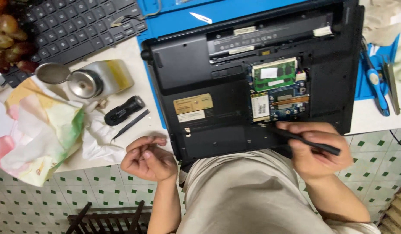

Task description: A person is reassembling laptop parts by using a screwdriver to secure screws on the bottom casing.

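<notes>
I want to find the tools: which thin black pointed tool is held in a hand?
The thin black pointed tool in the right hand; the other lies loose on the white table.

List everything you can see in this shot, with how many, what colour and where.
Laptop: one, black, upside down on the blue mat, bottom panel open.
Circuit boards: several, green and blue, in the open bay.
Mat: one, blue, under the laptop.
Keyboard: one, dark, top left.
Grapes: a bunch, reddish-green, left edge.
Metal can: one, silver and yellowish, on its side.
Tissue paper: crumpled, white and pastel, left.
Small black device: one, beside a black tweezer.
Blue-handled tools: right edge.
Left hand: loosely curled, at the table edge.
Right hand: holding a black tool, tip at the bay.
</notes>
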